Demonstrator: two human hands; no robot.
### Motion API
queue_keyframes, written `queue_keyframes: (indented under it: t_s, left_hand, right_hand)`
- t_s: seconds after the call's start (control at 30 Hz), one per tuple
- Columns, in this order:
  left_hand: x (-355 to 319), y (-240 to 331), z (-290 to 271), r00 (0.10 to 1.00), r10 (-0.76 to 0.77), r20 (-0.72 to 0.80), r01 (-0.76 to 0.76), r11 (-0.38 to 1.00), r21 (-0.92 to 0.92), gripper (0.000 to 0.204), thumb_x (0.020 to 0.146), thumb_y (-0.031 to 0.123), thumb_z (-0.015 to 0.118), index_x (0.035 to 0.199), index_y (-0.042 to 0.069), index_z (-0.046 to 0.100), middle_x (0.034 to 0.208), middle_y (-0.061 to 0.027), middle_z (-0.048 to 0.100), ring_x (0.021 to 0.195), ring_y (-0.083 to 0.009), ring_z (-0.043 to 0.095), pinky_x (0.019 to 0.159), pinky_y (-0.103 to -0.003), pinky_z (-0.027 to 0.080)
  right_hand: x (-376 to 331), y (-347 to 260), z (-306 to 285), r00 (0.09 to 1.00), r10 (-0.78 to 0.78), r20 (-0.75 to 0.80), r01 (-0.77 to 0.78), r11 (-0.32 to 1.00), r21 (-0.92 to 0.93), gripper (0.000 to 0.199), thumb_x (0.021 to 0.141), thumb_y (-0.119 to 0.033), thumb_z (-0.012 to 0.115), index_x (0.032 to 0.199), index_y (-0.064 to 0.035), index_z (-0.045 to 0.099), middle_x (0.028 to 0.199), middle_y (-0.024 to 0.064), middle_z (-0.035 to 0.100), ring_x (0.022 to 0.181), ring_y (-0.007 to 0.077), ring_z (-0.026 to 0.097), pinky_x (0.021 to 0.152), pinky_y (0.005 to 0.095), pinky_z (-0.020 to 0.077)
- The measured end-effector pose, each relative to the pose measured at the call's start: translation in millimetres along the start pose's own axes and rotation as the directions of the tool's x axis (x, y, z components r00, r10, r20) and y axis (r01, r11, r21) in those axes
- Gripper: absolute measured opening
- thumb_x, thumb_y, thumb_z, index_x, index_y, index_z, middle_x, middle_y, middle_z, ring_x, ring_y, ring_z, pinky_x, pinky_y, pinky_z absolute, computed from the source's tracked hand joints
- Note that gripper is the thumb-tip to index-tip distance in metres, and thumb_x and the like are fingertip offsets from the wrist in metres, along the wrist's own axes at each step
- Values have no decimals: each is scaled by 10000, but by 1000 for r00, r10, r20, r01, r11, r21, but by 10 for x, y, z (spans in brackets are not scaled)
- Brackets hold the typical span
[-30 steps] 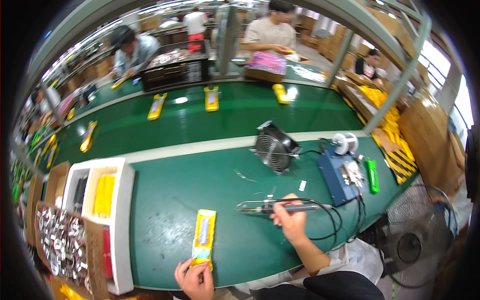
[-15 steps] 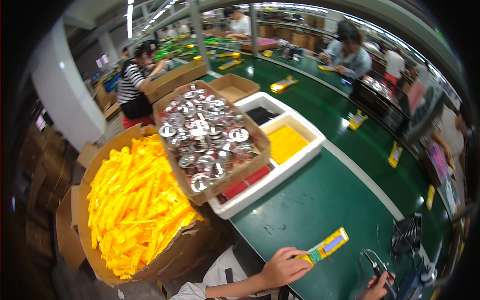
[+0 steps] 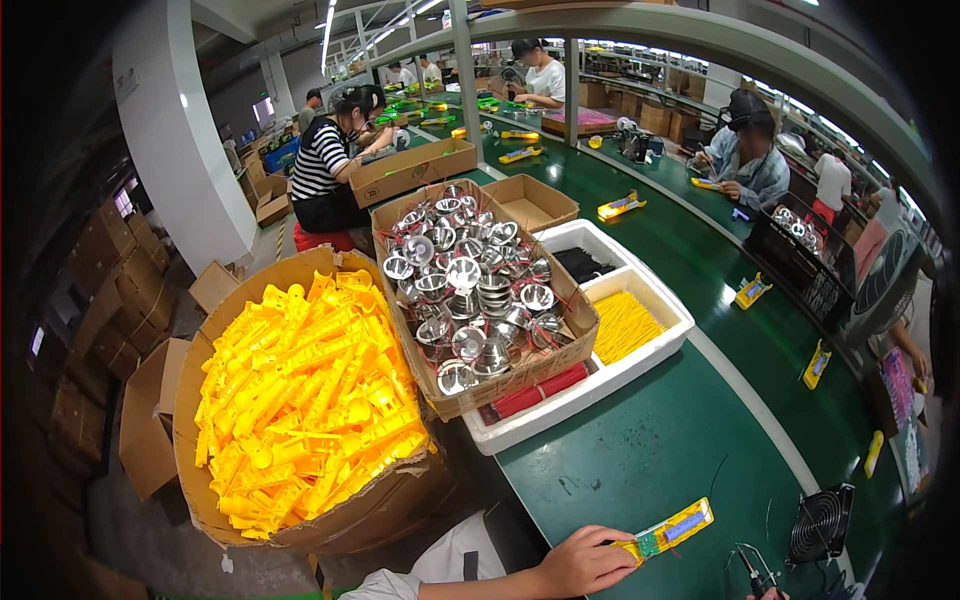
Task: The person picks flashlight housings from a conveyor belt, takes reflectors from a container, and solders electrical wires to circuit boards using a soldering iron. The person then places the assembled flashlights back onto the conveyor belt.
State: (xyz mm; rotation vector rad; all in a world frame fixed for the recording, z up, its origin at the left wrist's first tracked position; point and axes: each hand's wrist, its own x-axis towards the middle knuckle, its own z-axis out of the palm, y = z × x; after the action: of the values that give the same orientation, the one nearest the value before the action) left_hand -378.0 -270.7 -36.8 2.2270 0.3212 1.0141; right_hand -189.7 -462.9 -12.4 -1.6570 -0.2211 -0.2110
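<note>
The left hand (image 3: 585, 562) is pinching the end of a yellow circuit-board piece (image 3: 668, 530) lying on the green bench (image 3: 640, 450) (its grip closed); the right hand is barely showing, grip unclear.

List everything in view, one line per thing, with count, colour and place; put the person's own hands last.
Large cardboard box of plastic parts: one box, bright yellow parts, lower left beside the table.
Cardboard box of shiny metal reflector cups: one box, silver cups, resting on the white tray.
White foam tray: one, several compartments holding yellow, black and red parts, left end of the table.
Green work table: one, lower right.
Small black fan: one, on the table at right.
Flat yellow housing with a circuit board: one, on the table at the bottom, touching the left hand's fingertips.
Co-workers: several, seated along the green lines behind.
Left hand: fingers on the yellow housing.
Right hand: barely visible at the bottom edge.
</note>
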Motion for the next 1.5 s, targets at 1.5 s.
queue_keyframes:
  t_s: [1.5]
  left_hand:
    - [-9,-52,-51,920,-317,230,354,924,-141,123,768,213,586,830,113,620,937,-67,592,998,-193,510,982,-444,268]
  right_hand:
    - [-248,160,251,919,-369,-140,387,913,132,193,790,-122,554,790,30,434,550,96,468,425,147,444,358,218,361]
